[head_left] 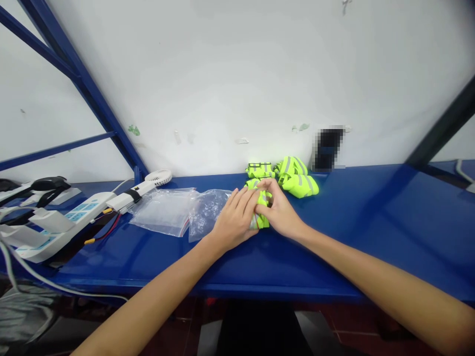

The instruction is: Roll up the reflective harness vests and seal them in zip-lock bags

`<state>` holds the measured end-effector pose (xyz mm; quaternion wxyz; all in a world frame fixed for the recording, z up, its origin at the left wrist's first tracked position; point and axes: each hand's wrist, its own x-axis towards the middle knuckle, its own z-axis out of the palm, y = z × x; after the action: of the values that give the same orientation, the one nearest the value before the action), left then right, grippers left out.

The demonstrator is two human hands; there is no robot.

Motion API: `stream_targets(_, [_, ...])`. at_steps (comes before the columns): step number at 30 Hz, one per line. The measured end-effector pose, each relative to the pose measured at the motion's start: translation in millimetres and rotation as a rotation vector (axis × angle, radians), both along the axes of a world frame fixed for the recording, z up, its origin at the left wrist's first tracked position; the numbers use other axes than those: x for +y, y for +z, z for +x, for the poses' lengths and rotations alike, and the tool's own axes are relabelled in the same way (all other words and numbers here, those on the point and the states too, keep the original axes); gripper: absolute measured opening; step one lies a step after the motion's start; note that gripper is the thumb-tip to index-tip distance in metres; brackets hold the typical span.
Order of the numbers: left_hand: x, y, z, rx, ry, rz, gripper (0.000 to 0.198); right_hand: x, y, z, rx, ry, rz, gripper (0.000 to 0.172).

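Observation:
Between my two hands is a folded neon-yellow reflective vest (262, 218) with grey stripes, resting on the blue table. My left hand (236, 213) lies over its left side with the fingers pressed together, hiding much of it. My right hand (281, 210) curls around the right side, thumb and fingers pinching the fabric. Right behind the hands lies a rolled reflective vest (260, 169), and more bundled yellow vests (301, 185) sit to its right. A crumpled clear plastic bag (207, 210) lies just left of my left hand.
Flat zip bags (161, 211) lie farther left, near a white handheld fan (158, 177). A white power strip (83, 210) with plugs and cables fills the left end. A pixelated dark object (327, 150) leans on the wall. The blue table (371, 222) ends at a front edge.

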<state>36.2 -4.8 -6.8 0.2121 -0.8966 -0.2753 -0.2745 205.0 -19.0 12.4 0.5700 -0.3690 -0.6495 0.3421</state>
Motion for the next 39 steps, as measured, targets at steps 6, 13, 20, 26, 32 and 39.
stream_targets(6, [-1, 0.3, 2, -0.033, -0.048, -0.038, 0.08, 1, -4.4, -1, 0.168, 0.134, -0.222, 0.05])
stream_targets(13, [1, 5.2, -6, -0.064, -0.027, -0.16, 0.084, 2, -1.4, 3, -0.038, 0.027, -0.118, 0.049])
stream_targets(20, [4, 7.9, -16, -0.146, -0.016, -0.052, 0.078, -1, -1.8, 7, -0.225, -0.093, 0.067, 0.059])
stream_targets(26, [3, 10.9, -19, -0.175, 0.005, -0.026, 0.079, -8, 9.8, 6, -0.533, -0.206, -0.019, 0.049])
stream_targets(32, [3, 10.1, -19, -0.167, 0.028, -0.028, 0.077, -5, 10.4, 6, -0.423, -0.158, -0.126, 0.051])
stream_targets(39, [5, 8.7, -19, -0.197, 0.033, 0.007, 0.076, -2, 3.5, 4, -0.24, -0.06, -0.21, 0.058])
